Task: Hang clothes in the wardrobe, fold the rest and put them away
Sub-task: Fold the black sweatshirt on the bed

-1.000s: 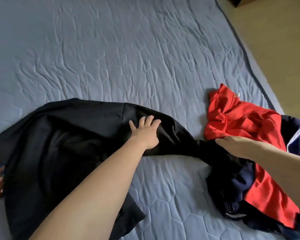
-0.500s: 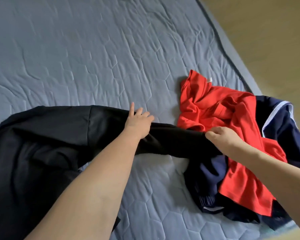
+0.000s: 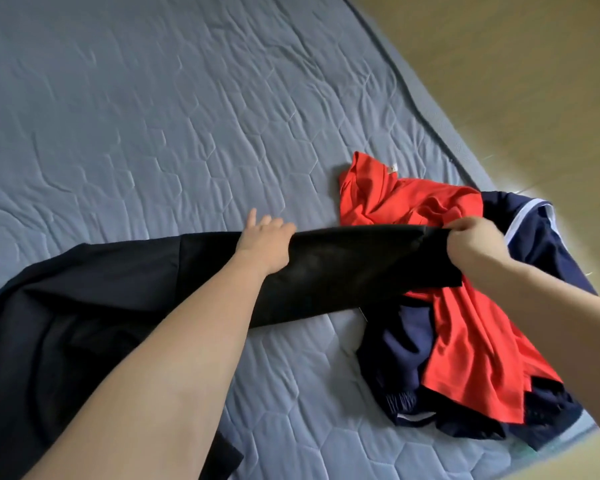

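Head view: your left hand (image 3: 262, 242) lies on the black garment (image 3: 343, 268) near the middle of the bed (image 3: 153, 116), its fingers extended past the cloth's far edge. Your right hand (image 3: 473, 242) is curled tight around the garment's right end, holding that stretch taut between both hands and lifted over the red garment (image 3: 465, 327). The rest of the black cloth spreads to the near left. A navy garment (image 3: 541, 244) with white trim lies under the red one, at the bed's right edge.
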`<state>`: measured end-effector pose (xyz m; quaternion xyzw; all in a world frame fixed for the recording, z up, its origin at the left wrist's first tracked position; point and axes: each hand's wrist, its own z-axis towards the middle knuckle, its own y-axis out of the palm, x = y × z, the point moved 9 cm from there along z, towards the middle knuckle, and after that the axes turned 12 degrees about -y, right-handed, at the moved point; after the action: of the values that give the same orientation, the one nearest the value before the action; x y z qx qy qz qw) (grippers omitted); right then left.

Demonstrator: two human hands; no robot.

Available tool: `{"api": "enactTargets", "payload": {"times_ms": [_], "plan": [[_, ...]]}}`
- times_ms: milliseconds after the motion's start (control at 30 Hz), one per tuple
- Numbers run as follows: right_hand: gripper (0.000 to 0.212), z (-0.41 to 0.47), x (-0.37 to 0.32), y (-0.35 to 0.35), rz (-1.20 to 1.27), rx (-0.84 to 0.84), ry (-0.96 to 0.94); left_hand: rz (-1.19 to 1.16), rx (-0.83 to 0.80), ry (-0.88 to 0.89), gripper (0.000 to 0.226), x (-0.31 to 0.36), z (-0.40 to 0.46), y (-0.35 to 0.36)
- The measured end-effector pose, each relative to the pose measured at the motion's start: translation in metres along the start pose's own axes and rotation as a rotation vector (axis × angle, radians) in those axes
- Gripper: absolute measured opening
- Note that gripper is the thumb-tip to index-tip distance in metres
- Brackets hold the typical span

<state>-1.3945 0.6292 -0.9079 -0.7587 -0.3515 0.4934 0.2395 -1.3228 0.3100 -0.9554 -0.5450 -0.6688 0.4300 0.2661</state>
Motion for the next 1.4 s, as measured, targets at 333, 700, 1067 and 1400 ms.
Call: {"api": "enactTargets", "payload": {"times_ms": [333, 700, 1067, 1400], "plan": [[0.042, -0.131, -0.092, 0.12, -0.325, -0.062, -0.7, -0.253, 0.06, -0.326, 0.058, -0.09, -0.114, 0.074], [0.051, -0.323, -0.086, 0.356, -0.245, -0.965, -0.167, -0.603, 0.149, -1.074, 0.07, -0.311, -0.351, 0.195], [0.033, -0.409, -0.104, 0.436, -0.531, -1.016, -0.246, -1.818, -0.428, -1.596, 0.049, -0.326, -0.473, 0.371], [0.011, -0.459, -0.091, 0.444, 0.229, -0.562, 0.468, -1.31, -0.116, -1.451, 0.04, -0.459, -0.56, 0.329]]}}
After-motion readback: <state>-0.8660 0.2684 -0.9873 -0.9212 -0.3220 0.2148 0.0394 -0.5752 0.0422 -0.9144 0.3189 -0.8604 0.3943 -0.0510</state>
